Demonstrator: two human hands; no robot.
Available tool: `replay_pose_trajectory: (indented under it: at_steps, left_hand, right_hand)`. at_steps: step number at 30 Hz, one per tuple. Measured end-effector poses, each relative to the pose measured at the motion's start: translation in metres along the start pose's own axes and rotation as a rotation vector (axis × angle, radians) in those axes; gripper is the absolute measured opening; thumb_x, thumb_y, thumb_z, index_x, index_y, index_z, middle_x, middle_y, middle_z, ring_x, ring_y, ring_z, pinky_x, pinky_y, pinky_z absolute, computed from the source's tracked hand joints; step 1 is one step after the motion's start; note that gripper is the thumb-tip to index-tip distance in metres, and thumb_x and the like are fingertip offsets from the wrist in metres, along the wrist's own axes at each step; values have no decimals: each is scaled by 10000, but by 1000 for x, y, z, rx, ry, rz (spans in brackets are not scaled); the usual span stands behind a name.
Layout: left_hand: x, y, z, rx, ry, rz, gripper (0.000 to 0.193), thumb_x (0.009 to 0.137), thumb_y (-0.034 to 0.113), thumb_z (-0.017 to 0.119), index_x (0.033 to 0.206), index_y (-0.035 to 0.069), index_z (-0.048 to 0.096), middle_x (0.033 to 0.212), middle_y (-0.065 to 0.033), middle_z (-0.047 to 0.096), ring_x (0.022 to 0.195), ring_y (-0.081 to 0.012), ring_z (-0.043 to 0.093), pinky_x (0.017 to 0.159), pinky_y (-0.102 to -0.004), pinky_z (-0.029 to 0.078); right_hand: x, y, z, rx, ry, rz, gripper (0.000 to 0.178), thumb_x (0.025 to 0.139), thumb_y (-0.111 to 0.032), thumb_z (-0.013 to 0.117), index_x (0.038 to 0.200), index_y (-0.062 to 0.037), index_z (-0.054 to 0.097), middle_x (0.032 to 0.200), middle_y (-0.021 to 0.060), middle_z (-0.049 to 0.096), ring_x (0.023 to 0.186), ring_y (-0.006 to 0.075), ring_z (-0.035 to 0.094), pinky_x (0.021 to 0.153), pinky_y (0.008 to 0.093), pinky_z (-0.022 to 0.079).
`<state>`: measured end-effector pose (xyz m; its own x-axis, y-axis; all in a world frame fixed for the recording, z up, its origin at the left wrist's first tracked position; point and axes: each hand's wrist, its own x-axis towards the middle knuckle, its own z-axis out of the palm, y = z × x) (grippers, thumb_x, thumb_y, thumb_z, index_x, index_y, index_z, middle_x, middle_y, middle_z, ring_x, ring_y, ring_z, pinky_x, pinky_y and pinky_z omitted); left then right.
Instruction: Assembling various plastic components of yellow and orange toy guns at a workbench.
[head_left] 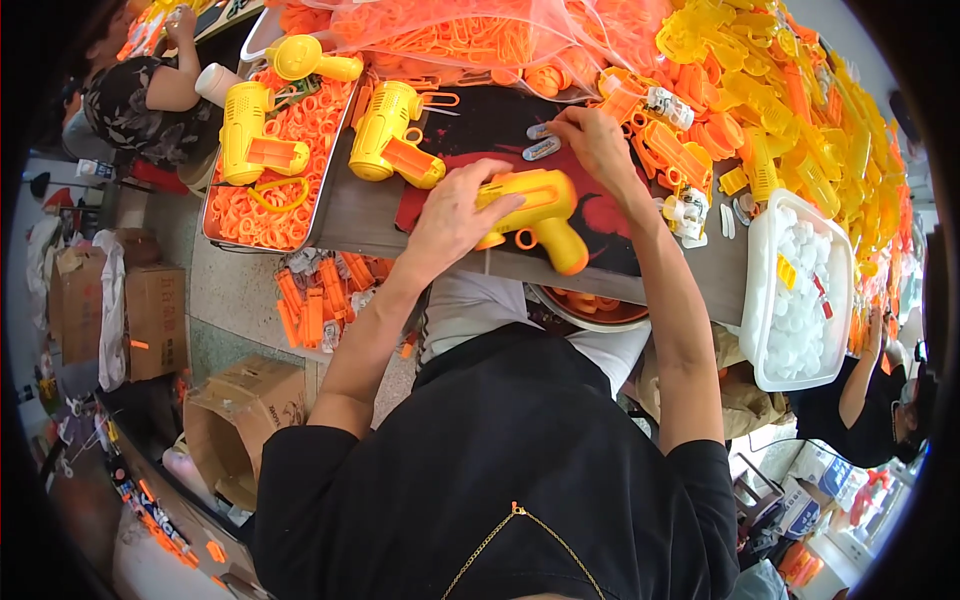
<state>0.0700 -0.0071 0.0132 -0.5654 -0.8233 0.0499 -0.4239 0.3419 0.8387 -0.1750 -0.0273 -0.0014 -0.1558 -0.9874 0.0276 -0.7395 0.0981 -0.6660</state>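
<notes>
My left hand [455, 215] is closed around the barrel end of a yellow toy gun [540, 200], which lies on its side over the dark red-and-black mat [610, 225]. Its handle points down and right, and a small orange ring trigger shows beneath the body. Beyond the gun, my right hand [597, 145] pinches at a small blue-and-white oval piece [538, 131] by the fingertips. A second such oval piece [541, 149] lies on the mat just below it. To the left stands another yellow toy gun [385, 130] with an orange part at its handle.
At left, a metal tray [318, 215] holds orange rings with a yellow gun [243, 130] on top. Orange and yellow parts [745, 80] pile up at the back right. A white bin [760, 345] of translucent pieces stands at right. Co-workers sit at both sides.
</notes>
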Motion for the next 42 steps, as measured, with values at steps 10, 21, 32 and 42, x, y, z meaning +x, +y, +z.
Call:
replay_pose_trajectory:
  at_steps: [10,21,32,42]
  left_hand:
    - [34,17,26,279,111,520,191,795,200,775,926,70,724,1011,-20,684,958,-224,628,856,-357,469]
    - [35,13,33,67,97,503,240,766,105,826,970,32,723,1019,-81,701,952,-236,626,847,-344,499]
    - [34,25,32,235,53,416,230,783,128,812,963,48,693,1059,-70,676,983,-252,606,884,-367,488]
    - [36,17,34,165,65,414,244,772,115,815,967,53,683,1077,-71,677,1005,-268,598,906,-387,479]
  right_hand:
    - [-71,-15,-86,334,118,91,248,962,-145,632,1163,-20,705,792,29,692,738,56,632,626,221,458]
    - [-111,9,-65,412,87,98,182,917,-71,670,1033,-11,544,792,40,669,710,84,650,641,222,488]
    - [-102,-2,-52,215,48,77,284,906,-254,698,999,3,620,783,112,693,706,223,662,662,343,503]
    - [-95,2,-51,206,0,69,300,926,-283,703,908,13,653,796,31,581,718,98,497,629,280,406]
